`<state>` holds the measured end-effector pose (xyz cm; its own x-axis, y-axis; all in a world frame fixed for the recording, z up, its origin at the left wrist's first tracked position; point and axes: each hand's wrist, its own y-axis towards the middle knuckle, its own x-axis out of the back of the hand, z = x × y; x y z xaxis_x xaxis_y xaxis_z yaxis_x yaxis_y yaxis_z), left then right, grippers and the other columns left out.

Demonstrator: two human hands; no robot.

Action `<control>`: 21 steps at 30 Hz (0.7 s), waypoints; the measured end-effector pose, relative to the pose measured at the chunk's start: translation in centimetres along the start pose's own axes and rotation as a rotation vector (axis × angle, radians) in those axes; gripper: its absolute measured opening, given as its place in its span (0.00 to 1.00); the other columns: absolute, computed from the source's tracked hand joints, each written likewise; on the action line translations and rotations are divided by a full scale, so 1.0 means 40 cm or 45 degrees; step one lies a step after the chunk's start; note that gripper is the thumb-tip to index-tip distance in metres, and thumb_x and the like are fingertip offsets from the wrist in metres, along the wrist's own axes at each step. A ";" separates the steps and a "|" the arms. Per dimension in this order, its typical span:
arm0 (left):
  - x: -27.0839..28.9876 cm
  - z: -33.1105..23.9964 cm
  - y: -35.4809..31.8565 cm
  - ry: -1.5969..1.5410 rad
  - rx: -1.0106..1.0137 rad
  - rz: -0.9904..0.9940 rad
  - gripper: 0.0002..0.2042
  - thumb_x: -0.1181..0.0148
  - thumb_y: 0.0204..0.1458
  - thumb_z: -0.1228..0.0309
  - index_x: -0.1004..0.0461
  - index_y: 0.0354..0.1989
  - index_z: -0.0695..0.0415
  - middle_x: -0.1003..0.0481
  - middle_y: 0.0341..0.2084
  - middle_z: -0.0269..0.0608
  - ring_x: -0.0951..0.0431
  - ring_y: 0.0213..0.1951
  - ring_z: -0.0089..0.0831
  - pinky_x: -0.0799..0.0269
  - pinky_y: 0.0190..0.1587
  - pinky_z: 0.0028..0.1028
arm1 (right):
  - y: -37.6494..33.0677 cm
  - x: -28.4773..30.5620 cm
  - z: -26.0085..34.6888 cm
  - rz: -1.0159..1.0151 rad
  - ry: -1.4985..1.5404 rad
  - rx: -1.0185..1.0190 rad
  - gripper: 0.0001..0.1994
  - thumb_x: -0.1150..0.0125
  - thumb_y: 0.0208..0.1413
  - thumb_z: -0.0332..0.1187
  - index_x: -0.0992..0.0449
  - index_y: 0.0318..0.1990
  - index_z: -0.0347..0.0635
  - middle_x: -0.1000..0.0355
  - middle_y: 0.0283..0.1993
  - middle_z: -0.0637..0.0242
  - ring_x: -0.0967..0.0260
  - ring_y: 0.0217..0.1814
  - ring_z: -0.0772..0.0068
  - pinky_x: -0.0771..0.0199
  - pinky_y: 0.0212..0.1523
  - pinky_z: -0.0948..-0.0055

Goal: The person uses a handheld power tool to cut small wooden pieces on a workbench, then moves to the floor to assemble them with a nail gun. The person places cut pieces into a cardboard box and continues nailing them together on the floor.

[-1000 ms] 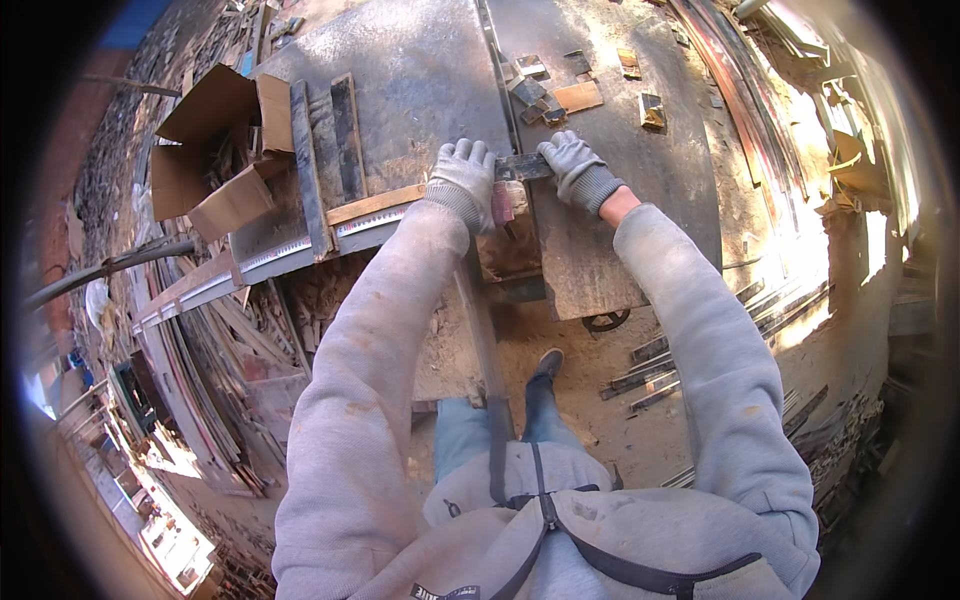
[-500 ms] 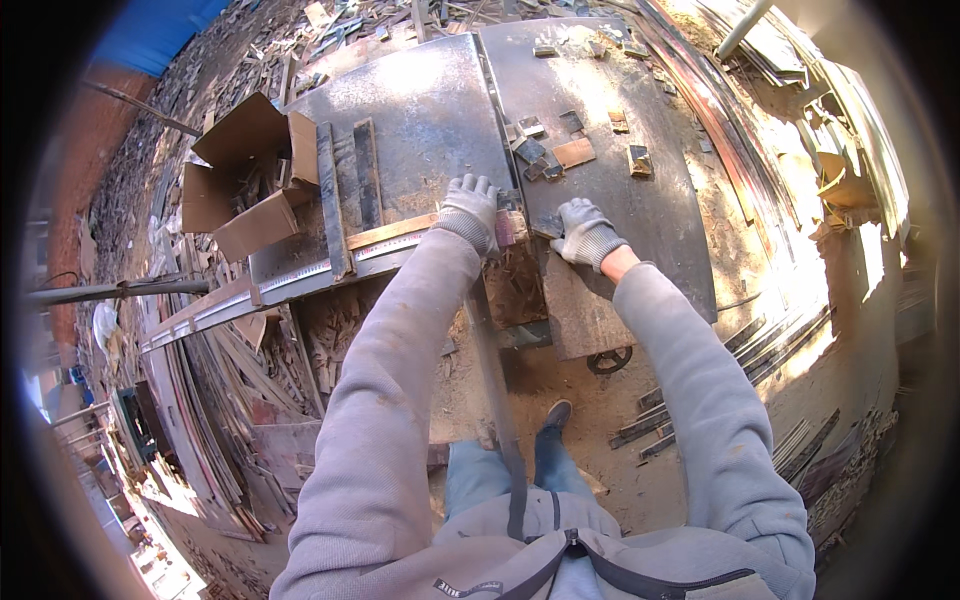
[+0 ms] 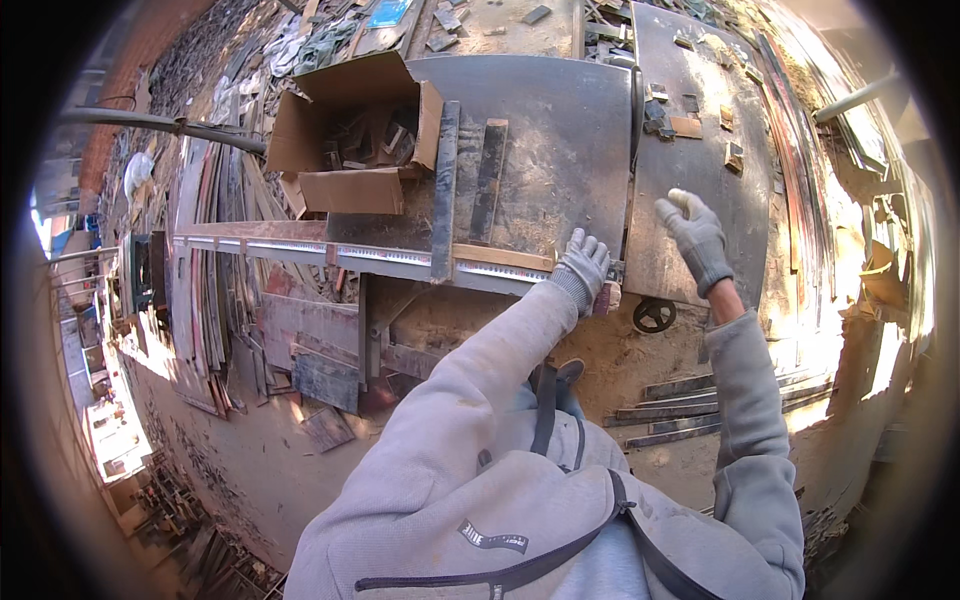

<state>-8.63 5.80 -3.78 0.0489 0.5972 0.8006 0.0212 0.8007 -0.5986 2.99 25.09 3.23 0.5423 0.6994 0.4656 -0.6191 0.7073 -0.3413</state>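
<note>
a: head view. cluttered yard, steel saw counter, blade slot between the hands.
b: grips?
a: left hand closed on the counter's near edge; right hand open, empty, hovering beside wood offcuts.
b: risk?
a: judged: glove snagging at the slot.

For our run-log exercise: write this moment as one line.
left hand: gloved, on saw table front edge | right hand: gloved, raised above table, empty | cardboard box: open, table's left

Dusty metal, raw wood, knit cloth

The saw table is matt grey metal, sawdust-strewn; far-left cardboard box is dull brown; both hands wear grey knit gloves, left hand, right hand.
</note>
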 end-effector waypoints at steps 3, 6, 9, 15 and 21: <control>-0.118 -0.117 -0.147 -0.109 -0.040 -0.085 0.54 0.31 0.46 0.43 0.43 0.78 0.64 0.40 0.77 0.52 0.46 0.80 0.51 0.67 0.81 0.60 | -0.255 -0.282 -0.283 0.225 -0.652 -0.471 0.34 0.37 0.63 0.55 0.25 0.66 0.36 0.23 0.62 0.41 0.25 0.67 0.45 0.28 0.68 0.53; -0.184 -0.222 -0.268 -0.159 -0.063 -0.051 0.54 0.33 0.48 0.45 0.46 0.80 0.64 0.45 0.79 0.55 0.51 0.82 0.50 0.70 0.80 0.65 | -0.424 -0.455 -0.460 0.112 -0.371 -0.267 0.27 0.34 0.62 0.51 0.20 0.58 0.37 0.18 0.54 0.46 0.20 0.58 0.47 0.23 0.60 0.56; -0.226 -0.293 -0.397 -0.427 -0.021 -0.256 0.54 0.29 0.46 0.47 0.45 0.79 0.64 0.44 0.78 0.55 0.50 0.80 0.52 0.64 0.82 0.57 | -0.552 -0.434 -0.470 0.077 -0.235 -0.312 0.21 0.25 0.57 0.44 0.17 0.47 0.36 0.15 0.43 0.54 0.16 0.46 0.57 0.19 0.50 0.62; -0.399 -0.243 -0.571 -0.995 1.224 -0.720 0.49 0.29 0.55 0.48 0.46 0.76 0.66 0.41 0.73 0.56 0.38 0.72 0.53 0.42 0.75 0.45 | -0.634 -0.335 -0.126 0.134 0.214 -0.416 0.21 0.20 0.53 0.38 0.18 0.48 0.33 0.17 0.39 0.64 0.20 0.37 0.76 0.17 0.41 0.73; -0.470 -0.122 -0.564 -0.882 1.545 0.109 0.49 0.26 0.53 0.49 0.46 0.74 0.67 0.30 0.65 0.51 0.29 0.67 0.46 0.30 0.68 0.43 | -0.558 -0.549 0.323 0.444 0.296 0.181 0.35 0.24 0.60 0.51 0.24 0.64 0.31 0.18 0.53 0.53 0.19 0.54 0.67 0.18 0.56 0.71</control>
<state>-5.15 -23.73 -5.45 -0.4983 0.2622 0.8264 -0.8403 0.0890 -0.5348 -2.42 -7.39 11.17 0.3906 0.9097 0.1410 -0.8508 0.4152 -0.3219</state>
